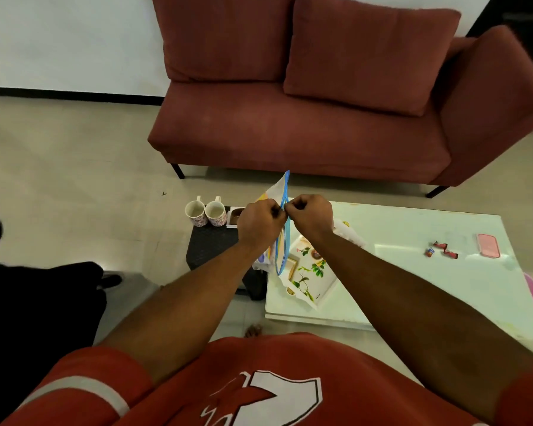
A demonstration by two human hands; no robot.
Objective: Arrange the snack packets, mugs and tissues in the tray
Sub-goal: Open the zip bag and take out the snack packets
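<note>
Left hand (259, 222), right hand (311, 216): fingers curled tight, each pinching one side of zip bag (274, 192) mouth at blue strip, knuckles nearly touching. Bag hangs above floral tray (320, 281), hiding its left end; coloured packets inside, blurred. Tray on white desk (413, 272). Two mugs (205, 213) left of tray, touching, on dark stool (211, 244). Wrappers (442, 249) and pink phone (488, 245) well right of tray.

Two floral mugs (216, 212) upright on dark stool (210, 244), left; leaf-print tray (313, 273) on white table (413, 272), beneath raised blue-sealed zip bag (283, 241).
</note>
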